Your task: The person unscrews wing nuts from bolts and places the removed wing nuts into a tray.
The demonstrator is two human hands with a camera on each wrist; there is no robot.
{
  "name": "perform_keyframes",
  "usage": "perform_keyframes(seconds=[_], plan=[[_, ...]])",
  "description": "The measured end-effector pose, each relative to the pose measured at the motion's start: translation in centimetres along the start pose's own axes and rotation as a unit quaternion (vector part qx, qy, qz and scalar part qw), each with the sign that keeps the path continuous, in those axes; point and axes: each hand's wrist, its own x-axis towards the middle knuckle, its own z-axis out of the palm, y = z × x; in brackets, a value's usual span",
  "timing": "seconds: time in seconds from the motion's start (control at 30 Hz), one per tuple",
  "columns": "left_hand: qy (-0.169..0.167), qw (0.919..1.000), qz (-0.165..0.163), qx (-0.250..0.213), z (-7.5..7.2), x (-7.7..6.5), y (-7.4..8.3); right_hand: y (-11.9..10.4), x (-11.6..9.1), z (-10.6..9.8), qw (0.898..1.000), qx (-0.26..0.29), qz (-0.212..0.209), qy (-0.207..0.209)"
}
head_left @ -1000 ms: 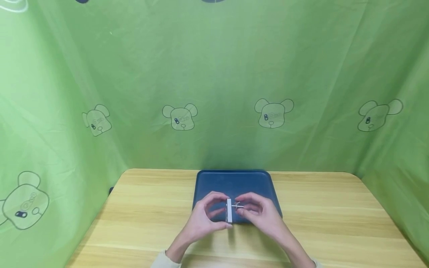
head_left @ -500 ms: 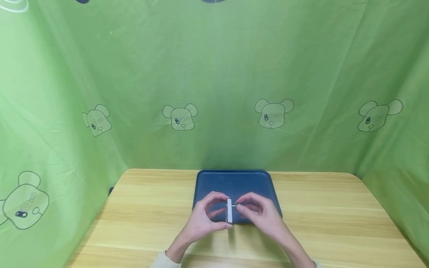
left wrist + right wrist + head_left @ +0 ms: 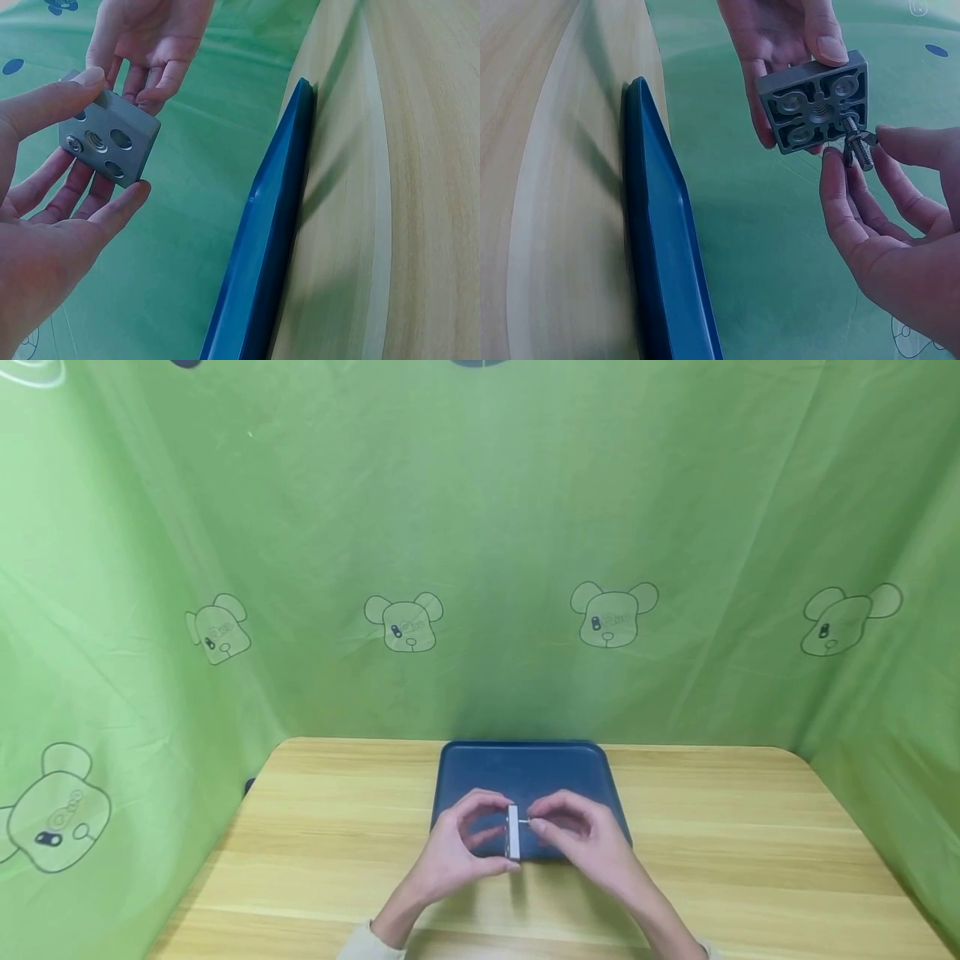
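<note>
In the head view my left hand (image 3: 456, 852) grips a square grey block (image 3: 513, 832) on edge, thumb below and fingers above. Its back, in the right wrist view, has ribs and several round holes. A threaded bolt (image 3: 863, 156) sticks out through one corner hole, and a wing nut (image 3: 869, 138) sits on it near the block. Thumb and fingers of my right hand (image 3: 911, 217) pinch the wing nut's wings. The left wrist view shows the block's (image 3: 105, 135) smooth face, with the bolt head (image 3: 73, 142) in one hole and other holes bare.
A blue tray (image 3: 525, 768) lies on the wooden table (image 3: 735, 827) behind and beneath the hands. Green cloth (image 3: 495, 527) with bear-head outlines hangs around the back and sides.
A second ago the right fingers were spread around the wing nut, which showed between them; they have since closed on it near the block. The left hand and block stay in place.
</note>
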Motion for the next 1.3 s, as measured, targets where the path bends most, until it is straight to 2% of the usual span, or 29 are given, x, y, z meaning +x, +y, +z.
perform_keyframes(seconds=[0.37,0.87,1.3], plan=[[0.003,1.0000,0.002,0.003,-0.02,-0.01,-0.15,-0.36,-0.02,0.09,1.000,-0.016,0.017,0.003],[0.000,1.0000,-0.002,0.000,0.02,0.06,-0.04,-0.24,-0.05,0.16,1.000,0.006,0.018,-0.020],[-0.002,1.0000,0.002,-0.001,0.06,-0.01,-0.19,0.16,0.06,0.15,0.999,0.017,-0.011,-0.025]])
